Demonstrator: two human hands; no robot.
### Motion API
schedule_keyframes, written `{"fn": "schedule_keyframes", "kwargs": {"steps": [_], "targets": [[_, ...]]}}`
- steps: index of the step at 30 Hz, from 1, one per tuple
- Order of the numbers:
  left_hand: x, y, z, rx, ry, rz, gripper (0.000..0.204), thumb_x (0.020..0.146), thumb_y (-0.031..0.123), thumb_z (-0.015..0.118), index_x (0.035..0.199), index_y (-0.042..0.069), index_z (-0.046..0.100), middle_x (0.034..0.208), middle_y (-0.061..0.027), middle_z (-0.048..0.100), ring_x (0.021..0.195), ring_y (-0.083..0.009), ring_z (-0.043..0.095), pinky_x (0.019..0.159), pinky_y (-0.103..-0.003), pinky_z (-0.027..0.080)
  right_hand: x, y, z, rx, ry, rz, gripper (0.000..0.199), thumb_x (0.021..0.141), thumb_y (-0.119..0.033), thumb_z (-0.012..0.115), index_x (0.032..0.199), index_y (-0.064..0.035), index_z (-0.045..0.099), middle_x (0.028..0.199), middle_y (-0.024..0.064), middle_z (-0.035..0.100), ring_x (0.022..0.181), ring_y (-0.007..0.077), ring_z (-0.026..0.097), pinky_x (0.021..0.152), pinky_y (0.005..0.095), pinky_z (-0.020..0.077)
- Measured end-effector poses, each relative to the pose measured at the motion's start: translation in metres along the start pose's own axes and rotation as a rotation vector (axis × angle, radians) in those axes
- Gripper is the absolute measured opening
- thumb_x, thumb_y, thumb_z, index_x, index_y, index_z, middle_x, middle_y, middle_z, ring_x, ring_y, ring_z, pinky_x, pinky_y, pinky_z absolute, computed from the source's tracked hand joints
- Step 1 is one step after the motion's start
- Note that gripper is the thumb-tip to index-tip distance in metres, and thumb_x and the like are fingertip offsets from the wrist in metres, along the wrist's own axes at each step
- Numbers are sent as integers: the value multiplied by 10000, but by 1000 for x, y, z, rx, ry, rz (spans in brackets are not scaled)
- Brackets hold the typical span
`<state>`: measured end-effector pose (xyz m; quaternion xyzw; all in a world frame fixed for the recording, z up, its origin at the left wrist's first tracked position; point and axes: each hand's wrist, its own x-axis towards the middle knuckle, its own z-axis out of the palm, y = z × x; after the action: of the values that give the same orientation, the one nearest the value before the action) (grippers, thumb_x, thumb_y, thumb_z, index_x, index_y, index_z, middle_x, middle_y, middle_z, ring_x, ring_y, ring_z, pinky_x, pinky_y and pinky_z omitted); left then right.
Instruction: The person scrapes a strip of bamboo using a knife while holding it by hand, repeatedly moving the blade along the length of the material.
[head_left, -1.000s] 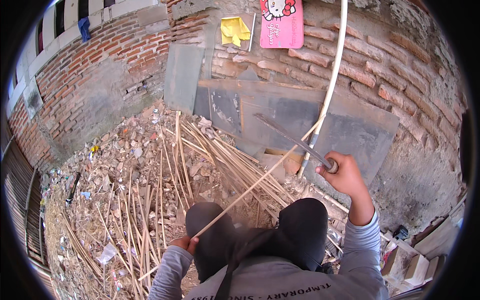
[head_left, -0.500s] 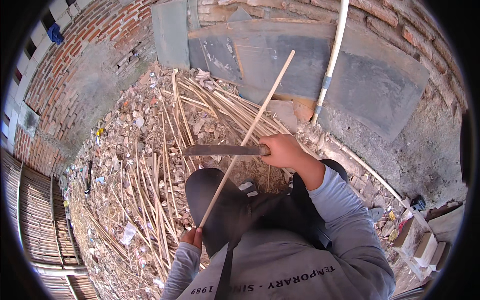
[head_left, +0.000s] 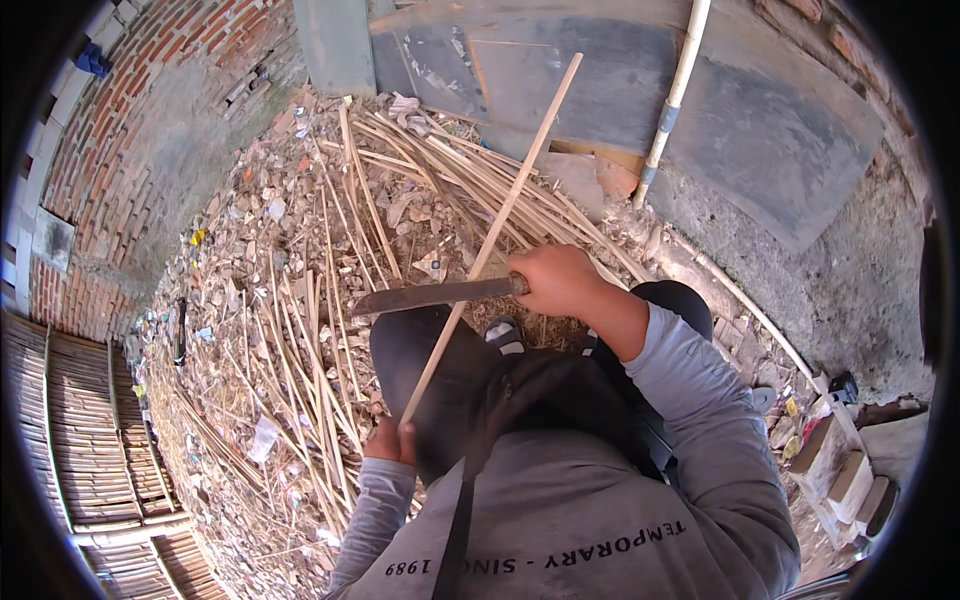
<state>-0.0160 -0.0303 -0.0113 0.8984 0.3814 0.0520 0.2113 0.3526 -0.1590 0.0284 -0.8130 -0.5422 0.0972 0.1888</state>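
My right hand (head_left: 562, 281) is closed round the handle of a machete (head_left: 430, 295), whose dark blade points left. The blade lies across a long pale bamboo strip (head_left: 517, 183) and hides a short piece of it. My left hand (head_left: 391, 441) grips the strip's lower end beside my left knee. From there the strip slants up and away to the right, its far end in front of the grey panels. Whether the blade's edge bites into the strip I cannot tell.
Bundles of cut bamboo strips (head_left: 455, 170) lie on the rubble ahead, with more loose strips (head_left: 312, 375) to the left. A white pipe (head_left: 672, 105) leans near the grey panels (head_left: 775, 140). Bamboo slats (head_left: 85, 430) stand at far left, and stacked blocks (head_left: 845, 480) at right.
The machete has tilted, its tip lower now, and shifted slightly left along with my right hand. My left hand is a little higher in view, still on the strip.
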Motion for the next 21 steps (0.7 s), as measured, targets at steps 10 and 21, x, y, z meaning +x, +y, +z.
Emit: {"fn": "schedule_keyframes", "kwargs": {"steps": [10, 21], "targets": [[16, -18, -11, -90, -196, 16, 423, 974, 422, 412, 892, 20, 513, 714, -258, 582, 731, -480, 579, 624, -505, 430, 28, 3, -6, 8, -143, 65, 304, 709, -259, 703, 979, -122, 684, 838, 132, 670, 830, 326, 646, 727, 442, 510], [17, -31, -12, -304, -278, 1, 327, 966, 316, 477, 1016, 23, 612, 741, -209, 623, 705, -377, 627, 643, -426, 470, 25, 19, 11, 202, -44, 66, 293, 738, -319, 711, 910, -84, 674, 786, 159, 656, 794, 364, 630, 704, 442, 500]]}}
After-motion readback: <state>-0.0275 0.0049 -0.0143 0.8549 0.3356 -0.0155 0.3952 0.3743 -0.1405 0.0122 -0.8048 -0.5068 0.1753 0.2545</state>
